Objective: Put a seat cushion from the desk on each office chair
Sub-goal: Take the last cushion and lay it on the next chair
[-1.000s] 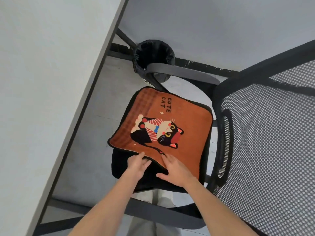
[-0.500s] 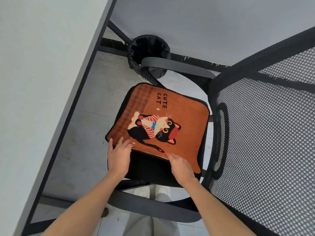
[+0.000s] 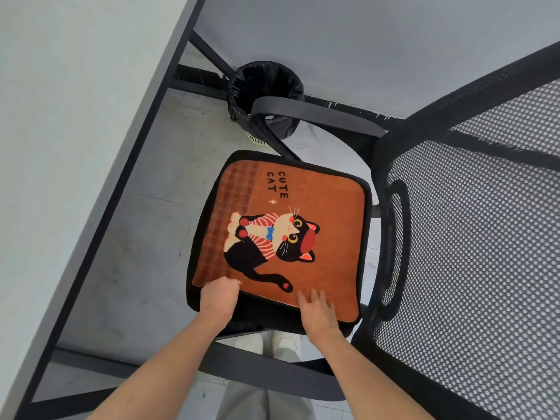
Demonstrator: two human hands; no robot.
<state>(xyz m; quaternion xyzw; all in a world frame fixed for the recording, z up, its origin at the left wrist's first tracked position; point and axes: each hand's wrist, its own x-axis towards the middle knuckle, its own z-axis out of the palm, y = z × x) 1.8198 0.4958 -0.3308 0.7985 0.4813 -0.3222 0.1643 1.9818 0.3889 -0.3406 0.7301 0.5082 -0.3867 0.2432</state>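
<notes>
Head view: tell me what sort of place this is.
Most likely an office or workroom. A mesh-backed office chair with armrests stands beside a long pale desk on a dark metal frame, and a bin lined with a black bag sits on the grey tiled floor under it.

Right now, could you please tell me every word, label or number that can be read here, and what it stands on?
"CUTE CAT": printed in dark letters on the orange seat cushion, above the cartoon cat.
No other text, label or number shows in this view.
</notes>
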